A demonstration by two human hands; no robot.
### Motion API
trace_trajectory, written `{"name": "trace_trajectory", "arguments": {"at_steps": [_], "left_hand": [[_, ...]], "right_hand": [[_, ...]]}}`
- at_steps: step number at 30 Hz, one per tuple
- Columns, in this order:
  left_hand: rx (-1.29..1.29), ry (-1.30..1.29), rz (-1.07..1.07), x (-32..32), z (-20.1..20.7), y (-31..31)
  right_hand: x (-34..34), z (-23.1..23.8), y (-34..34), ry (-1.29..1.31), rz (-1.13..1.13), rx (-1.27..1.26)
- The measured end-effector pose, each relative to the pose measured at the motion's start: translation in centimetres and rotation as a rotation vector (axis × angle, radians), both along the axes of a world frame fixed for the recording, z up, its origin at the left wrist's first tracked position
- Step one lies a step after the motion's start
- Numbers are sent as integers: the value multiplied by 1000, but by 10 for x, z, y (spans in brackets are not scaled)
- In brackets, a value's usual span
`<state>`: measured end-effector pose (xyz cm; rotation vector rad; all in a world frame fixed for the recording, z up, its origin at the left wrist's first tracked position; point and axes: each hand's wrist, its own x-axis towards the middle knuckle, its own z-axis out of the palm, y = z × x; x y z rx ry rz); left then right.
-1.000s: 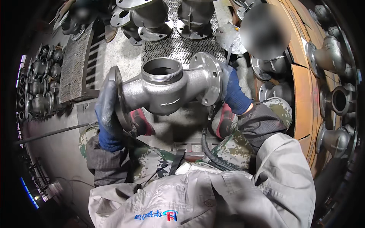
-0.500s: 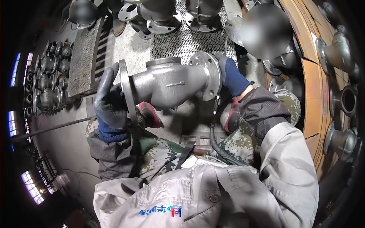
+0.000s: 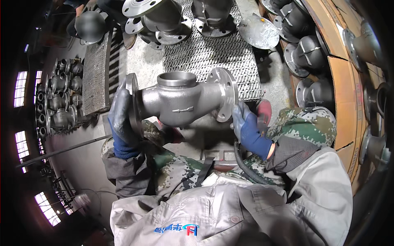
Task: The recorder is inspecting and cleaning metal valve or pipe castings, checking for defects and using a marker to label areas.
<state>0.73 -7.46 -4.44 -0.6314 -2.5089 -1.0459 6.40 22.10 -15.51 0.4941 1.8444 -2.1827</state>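
Note:
A grey cast valve body (image 3: pixel 180 107) with a flange at each end is held up in front of me, above my lap. Its round threaded neck opens upward, and a raised arrow mark shows on its side. My left hand (image 3: pixel 122 125), in a dark-coated blue glove, grips the left flange, its palm against the outer face; some fingers are hidden behind the rim. At the other end my right hand (image 3: pixel 250 130), gloved alike, is closed against the lower outer edge of the right flange (image 3: pixel 225 95). Its thumb is partly hidden.
Ahead lies a textured metal grating (image 3: pixel 209 55) with more flanged bodies (image 3: pixel 213 18) on it. A flat round disc (image 3: pixel 259 32) lies beside them. Cardboard (image 3: pixel 342 102) and further castings line the right. Several castings (image 3: pixel 61 119) stand left; a person's hand (image 3: pixel 91 5) shows at upper left.
The valve body has been rolled so its neck opening shows more. My right hand has slid down from the upper to the lower part of the right flange. The whole view has shifted slightly.

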Motion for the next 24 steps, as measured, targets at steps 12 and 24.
{"name": "trace_trajectory", "arguments": {"at_steps": [12, 24], "left_hand": [[340, -179, 38, -16, 28, 27], [476, -467, 342, -20, 9, 7]], "right_hand": [[-100, -7, 24, 37, -127, 230], [-84, 0, 7, -114, -150, -75]]}}
